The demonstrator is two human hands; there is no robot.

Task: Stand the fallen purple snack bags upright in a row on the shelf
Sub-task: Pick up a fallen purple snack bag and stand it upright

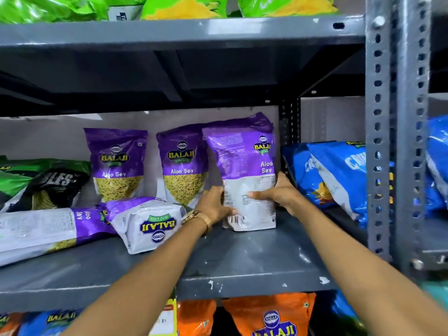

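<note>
My left hand (213, 206) and my right hand (281, 192) grip the lower sides of a purple Aloo Sev bag (244, 166), which stands upright with its back panel toward me on the grey shelf (242, 263). Behind and to the left, two purple bags stand upright facing front: one (116, 163) further left and one (184, 163) next to the held bag. Two more purple bags lie fallen at the front left: a long one (46, 229) flat on its side and one (145, 221) lying with its bottom end toward me.
Blue snack bags (334, 175) lean at the right of the shelf beside a perforated grey upright post (380, 141). A green and black bag (46, 183) lies at the left. Green bags sit on the shelf above, orange and blue bags below.
</note>
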